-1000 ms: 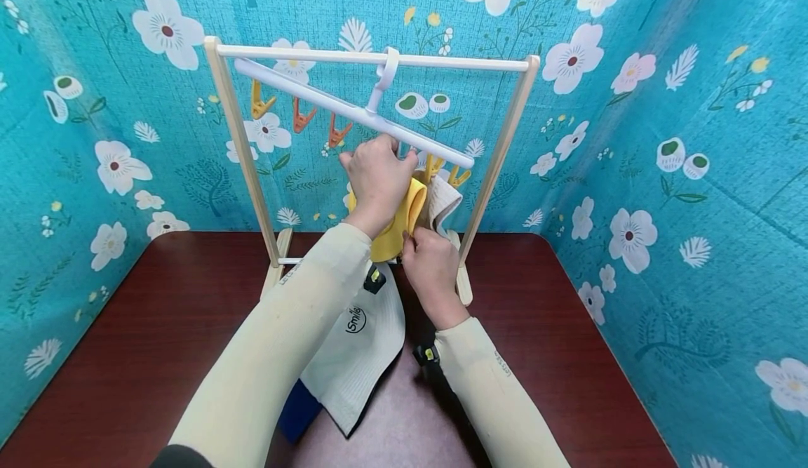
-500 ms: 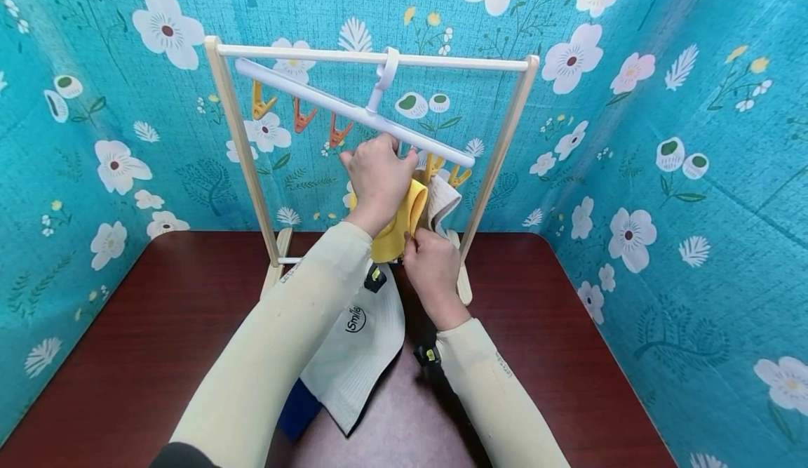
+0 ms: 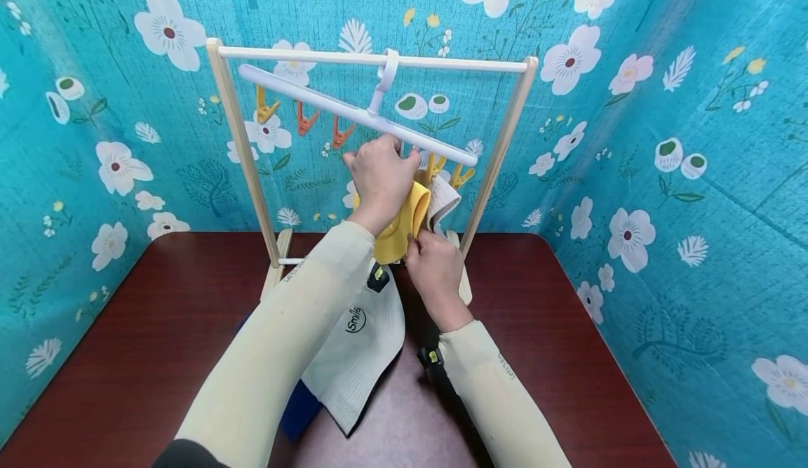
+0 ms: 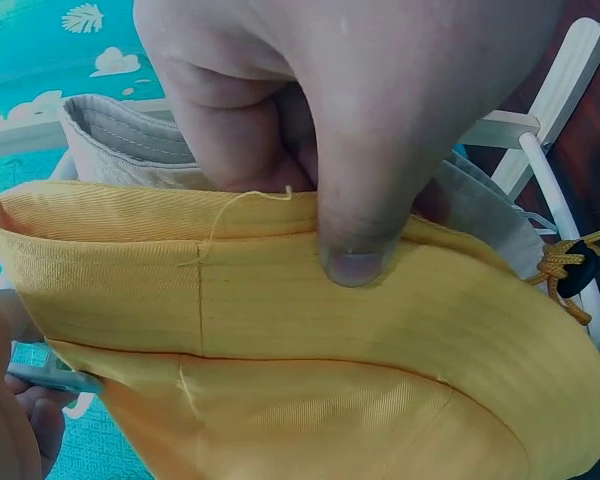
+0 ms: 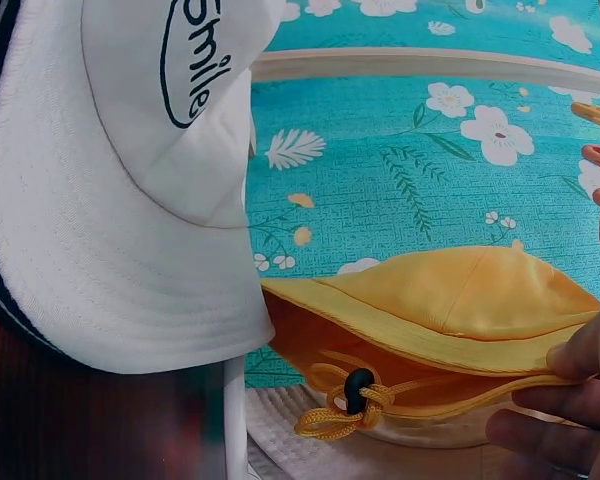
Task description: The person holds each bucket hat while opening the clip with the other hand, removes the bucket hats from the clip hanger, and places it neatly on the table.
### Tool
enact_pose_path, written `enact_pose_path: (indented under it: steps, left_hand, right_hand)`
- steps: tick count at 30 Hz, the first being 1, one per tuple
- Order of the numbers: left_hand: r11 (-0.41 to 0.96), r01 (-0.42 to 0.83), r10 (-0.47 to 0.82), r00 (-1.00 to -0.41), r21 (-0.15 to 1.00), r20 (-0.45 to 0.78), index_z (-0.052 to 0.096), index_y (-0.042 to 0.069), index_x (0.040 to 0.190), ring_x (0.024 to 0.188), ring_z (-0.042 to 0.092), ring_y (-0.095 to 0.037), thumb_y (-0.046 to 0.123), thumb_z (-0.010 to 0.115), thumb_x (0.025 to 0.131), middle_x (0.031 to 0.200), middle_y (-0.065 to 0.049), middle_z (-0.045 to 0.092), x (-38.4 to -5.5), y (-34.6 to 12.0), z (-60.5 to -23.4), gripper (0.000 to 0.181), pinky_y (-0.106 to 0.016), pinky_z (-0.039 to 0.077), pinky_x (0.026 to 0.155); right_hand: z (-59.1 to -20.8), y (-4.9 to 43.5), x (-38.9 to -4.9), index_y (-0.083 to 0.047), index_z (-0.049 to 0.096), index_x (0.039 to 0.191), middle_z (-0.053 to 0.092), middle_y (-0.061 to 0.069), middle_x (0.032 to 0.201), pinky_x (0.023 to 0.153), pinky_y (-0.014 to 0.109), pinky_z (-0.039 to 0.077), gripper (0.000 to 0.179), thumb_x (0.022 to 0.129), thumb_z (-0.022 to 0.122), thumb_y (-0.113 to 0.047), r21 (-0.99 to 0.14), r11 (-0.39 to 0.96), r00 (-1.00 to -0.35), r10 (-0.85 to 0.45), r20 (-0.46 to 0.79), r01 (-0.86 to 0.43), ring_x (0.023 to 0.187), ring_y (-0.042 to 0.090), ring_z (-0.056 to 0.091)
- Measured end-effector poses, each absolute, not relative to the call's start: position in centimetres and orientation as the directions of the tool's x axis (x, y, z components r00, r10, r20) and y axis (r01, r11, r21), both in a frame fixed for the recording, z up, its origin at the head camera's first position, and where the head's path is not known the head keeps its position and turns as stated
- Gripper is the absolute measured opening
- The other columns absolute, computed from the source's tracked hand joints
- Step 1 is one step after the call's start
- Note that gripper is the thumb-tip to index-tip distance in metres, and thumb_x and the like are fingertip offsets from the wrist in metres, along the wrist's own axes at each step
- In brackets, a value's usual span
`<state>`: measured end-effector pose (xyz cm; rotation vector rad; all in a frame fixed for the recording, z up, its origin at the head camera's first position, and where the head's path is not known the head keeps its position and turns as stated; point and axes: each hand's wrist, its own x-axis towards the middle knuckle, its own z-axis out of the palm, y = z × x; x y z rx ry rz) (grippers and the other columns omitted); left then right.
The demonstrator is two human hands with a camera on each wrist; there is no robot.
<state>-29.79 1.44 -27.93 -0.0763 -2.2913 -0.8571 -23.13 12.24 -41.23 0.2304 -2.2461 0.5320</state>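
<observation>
A yellow bucket hat (image 3: 391, 245) hangs under the low right half of a tilted white clip hanger (image 3: 303, 94). My left hand (image 3: 381, 177) is just below the hanger bar. In the left wrist view it pinches a pale blue clothespin (image 4: 55, 378) at the edge of the hat. My right hand (image 3: 435, 264) pinches the hat's brim, thumb on one side and fingers on the other. A drawstring with a black cord stopper (image 5: 359, 390) dangles from the hat. Behind it, a pale hat (image 3: 444, 198) hangs from yellow clothespins (image 3: 435, 166).
The hanger hooks over the top bar of a wooden rack (image 3: 505, 152). Yellow and orange clothespins (image 3: 341, 131) hang along its raised left half. A white "Smile" bucket hat (image 3: 372, 356) lies on the dark red table (image 3: 151, 328), with dark blue fabric (image 3: 299, 412) partly beneath.
Both hands keep their holds. The right hand and the yellow brim have shifted very slightly to the right.
</observation>
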Motion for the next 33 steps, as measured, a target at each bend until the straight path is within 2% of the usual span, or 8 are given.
enact_pose_path:
  steps: [13, 21, 33]
  left_hand:
    - [0.747, 0.307, -0.168, -0.771, 0.59, 0.614, 0.05, 0.016, 0.065, 0.059, 0.04, -0.022, 0.042, 0.071, 0.094, 0.056, 0.0, 0.043, -29.6, 1.5, -28.3, 0.044, -0.04, 0.021, 0.078]
    - [0.75, 0.311, -0.164, -0.767, 0.583, 0.62, 0.05, 0.016, 0.065, 0.059, 0.041, -0.022, 0.042, 0.07, 0.095, 0.057, -0.001, 0.045, -29.6, 1.5, -28.1, 0.044, -0.04, 0.021, 0.077]
    - [0.747, 0.303, -0.166, -0.777, 0.592, 0.607, 0.052, 0.017, 0.066, 0.06, 0.042, -0.022, 0.043, 0.071, 0.094, 0.057, -0.001, 0.047, -29.6, 1.3, -27.9, 0.043, -0.04, 0.021, 0.078]
  right_hand:
    - [-42.5, 12.8, -22.9, -0.012, 0.062, 0.062, 0.059, 0.006, 0.057, 0.042, 0.041, 0.044, 0.032, 0.092, 0.073, -0.017, -0.28, 0.899, -0.656, -0.01, 0.755, -0.336, 0.05, 0.028, 0.06]
    - [-42.1, 12.9, -22.6, -0.011, 0.061, 0.062, 0.056, 0.005, 0.055, 0.04, 0.039, 0.04, 0.034, 0.094, 0.072, -0.017, -0.295, 0.891, -0.654, -0.003, 0.757, -0.345, 0.046, 0.025, 0.056]
    - [-41.9, 13.6, -22.0, -0.014, 0.056, 0.061, 0.051, 0.001, 0.053, 0.04, 0.035, 0.037, 0.037, 0.092, 0.075, -0.016, -0.292, 0.877, -0.606, 0.002, 0.796, -0.381, 0.044, 0.019, 0.048]
